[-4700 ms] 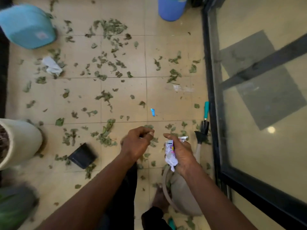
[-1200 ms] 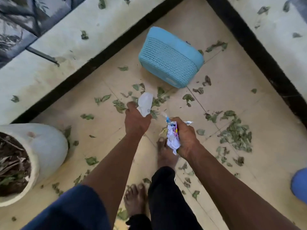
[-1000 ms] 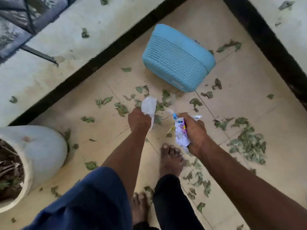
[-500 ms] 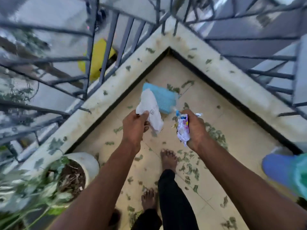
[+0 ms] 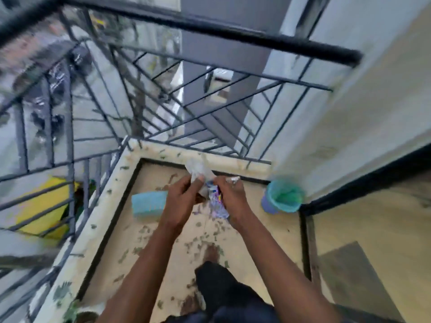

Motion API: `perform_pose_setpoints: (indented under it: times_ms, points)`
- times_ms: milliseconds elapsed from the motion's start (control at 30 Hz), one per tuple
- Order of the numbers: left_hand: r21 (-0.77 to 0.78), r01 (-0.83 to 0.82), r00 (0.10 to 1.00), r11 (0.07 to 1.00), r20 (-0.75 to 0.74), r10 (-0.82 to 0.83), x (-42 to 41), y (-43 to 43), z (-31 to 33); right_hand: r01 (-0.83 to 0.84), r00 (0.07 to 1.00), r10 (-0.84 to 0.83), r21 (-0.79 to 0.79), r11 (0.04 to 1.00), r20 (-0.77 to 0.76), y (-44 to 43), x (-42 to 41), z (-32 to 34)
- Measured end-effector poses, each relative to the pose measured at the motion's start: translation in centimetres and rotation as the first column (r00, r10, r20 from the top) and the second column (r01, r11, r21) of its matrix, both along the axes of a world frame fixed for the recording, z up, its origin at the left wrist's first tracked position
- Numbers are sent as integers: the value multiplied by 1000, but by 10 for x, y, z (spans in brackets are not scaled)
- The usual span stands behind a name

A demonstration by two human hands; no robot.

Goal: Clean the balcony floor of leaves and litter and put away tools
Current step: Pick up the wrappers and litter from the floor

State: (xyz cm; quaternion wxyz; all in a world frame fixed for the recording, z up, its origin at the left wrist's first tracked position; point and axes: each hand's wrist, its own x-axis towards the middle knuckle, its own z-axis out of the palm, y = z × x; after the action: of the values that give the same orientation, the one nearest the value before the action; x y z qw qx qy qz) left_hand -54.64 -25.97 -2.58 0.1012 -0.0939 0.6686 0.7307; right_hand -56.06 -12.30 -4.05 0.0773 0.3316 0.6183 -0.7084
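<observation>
I stand on the balcony floor (image 5: 268, 234), which is strewn with green leaves (image 5: 200, 241). My left hand (image 5: 180, 201) is shut on a crumpled white paper (image 5: 198, 169) held up in front of me. My right hand (image 5: 233, 199) is shut on a white and purple wrapper (image 5: 215, 201) with some small scraps. The two hands meet, and the paper touches the wrapper. The frame is blurred by head motion.
A light blue basket (image 5: 149, 205) lies overturned on the floor at the left. A blue bin with a green liner (image 5: 283, 197) stands in the far right corner by the wall. Black railing (image 5: 210, 31) and a pale ledge (image 5: 102, 206) bound the balcony. A glass door (image 5: 373, 252) is at right.
My left hand picked the white paper off the floor by the basket. I straightened up, the view swung toward the railing, and both hands came together with their litter.
</observation>
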Motion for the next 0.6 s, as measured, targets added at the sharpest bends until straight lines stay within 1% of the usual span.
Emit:
perform_pose_setpoints:
  times_ms: [67, 133, 233, 367, 433, 533, 600]
  points:
    - [1, 83, 997, 997, 2, -83, 11, 27, 9, 87, 996, -87, -32, 996, 2, 25, 17, 0]
    - [-66, 159, 987, 985, -14, -160, 15, 51, 6, 173, 985, -174, -78, 982, -10, 47, 31, -1]
    - [-151, 246, 969, 957, 16, -247, 8, 80, -3, 279, 960, -280, -144, 950, 14, 75, 40, -7]
    - [-163, 396, 918, 904, 63, -391, -18, 124, -12, 380, 921, -388, -261, 888, 21, 114, 32, -16]
    - [-174, 471, 882, 865, 85, -463, -38, 146, -16, 439, 895, -440, -311, 843, 72, 135, 20, -28]
    - [-271, 564, 823, 780, 109, -558, -77, 184, -24, 567, 823, -530, -329, 755, 202, 174, -5, -51]
    - [-319, 592, 800, 740, 119, -589, -102, 208, -24, 583, 812, -528, -335, 740, 248, 198, -17, -57]
